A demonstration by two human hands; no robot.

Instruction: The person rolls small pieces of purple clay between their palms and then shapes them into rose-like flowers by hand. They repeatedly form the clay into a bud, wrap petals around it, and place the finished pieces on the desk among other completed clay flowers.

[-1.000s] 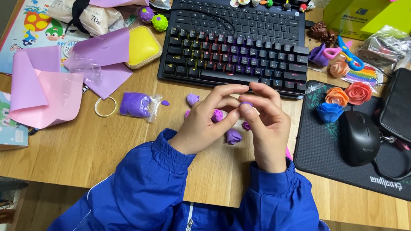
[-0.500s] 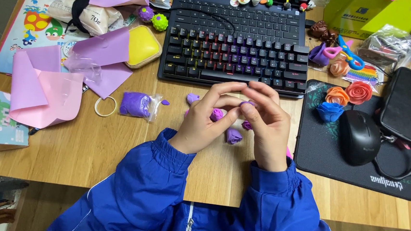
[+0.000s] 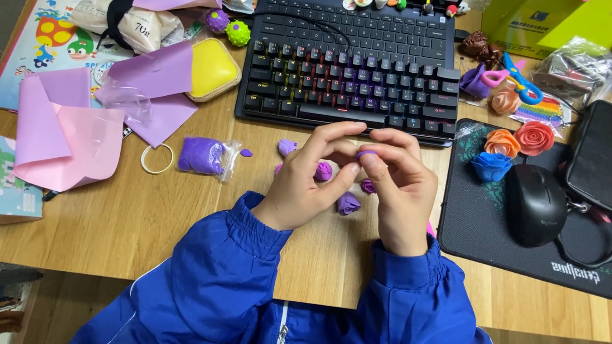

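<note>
My left hand [image 3: 304, 175] and my right hand [image 3: 398, 189] meet over the wooden desk [image 3: 137, 232], just in front of the black keyboard [image 3: 352, 75]. Their fingertips pinch one small flat piece of purple clay [image 3: 364, 154] between them. Several small purple clay pieces lie on the desk under and beside the hands: one [image 3: 286, 147] to the left, one [image 3: 323, 171] beneath the fingers, one [image 3: 348, 204] between the wrists. A clear bag with a lump of purple clay [image 3: 203, 155] lies further left. Both sleeves are blue.
Clay roses, orange [image 3: 502, 142], red [image 3: 534, 138] and blue [image 3: 491, 165], sit on the black mouse pad [image 3: 474, 234] beside a black mouse [image 3: 535, 206] and a phone [image 3: 605, 153]. Pink and purple sheets [image 3: 64, 133], yellow clay [image 3: 213, 68] and a ring [image 3: 157, 159] lie left.
The fingers have shifted slightly while working the small purple piece; the hands stay in the same place over the desk.
</note>
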